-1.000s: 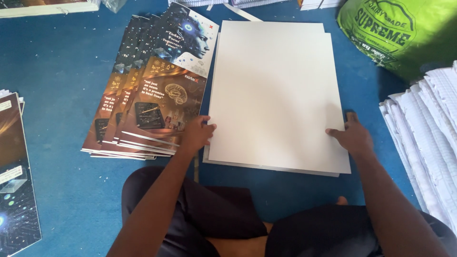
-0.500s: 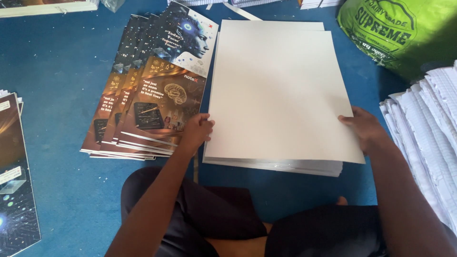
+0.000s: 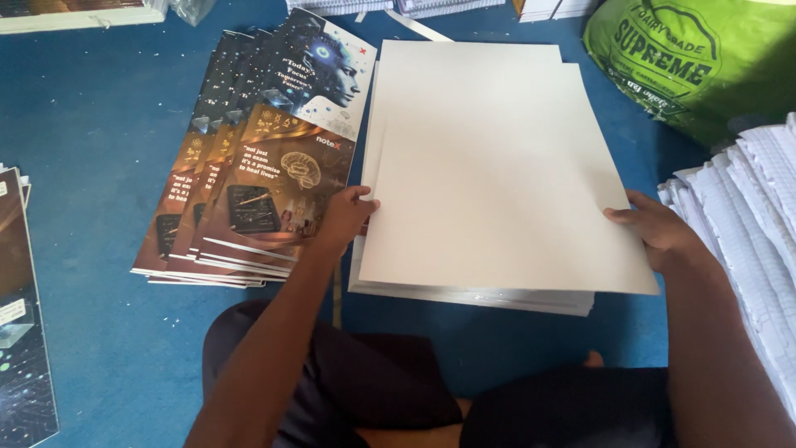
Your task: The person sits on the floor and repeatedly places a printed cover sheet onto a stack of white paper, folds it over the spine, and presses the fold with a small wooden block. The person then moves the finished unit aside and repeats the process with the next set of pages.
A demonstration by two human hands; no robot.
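Note:
A stack of large white sheets (image 3: 464, 286) lies on the blue floor in front of me. Its top white sheet (image 3: 497, 174) is lifted and skewed, its right side pulled toward the right. My left hand (image 3: 347, 214) grips that sheet's left edge. My right hand (image 3: 655, 228) grips its right edge near the lower corner. Left of the stack, touching my left hand's side, lies a fanned pile of glossy printed covers (image 3: 257, 166) in brown and dark blue.
A green printed bag (image 3: 688, 58) sits at the far right. Stacked white squared-paper bundles (image 3: 746, 216) stand at the right edge. More dark printed covers (image 3: 21, 332) lie at the left edge. The blue floor (image 3: 91, 124) surrounds everything. My crossed legs (image 3: 373, 398) are below.
The top sheet has been raised off the stack and shifted to the right. My right hand moved right and slightly up with it; my left hand moved to the sheet's left edge.

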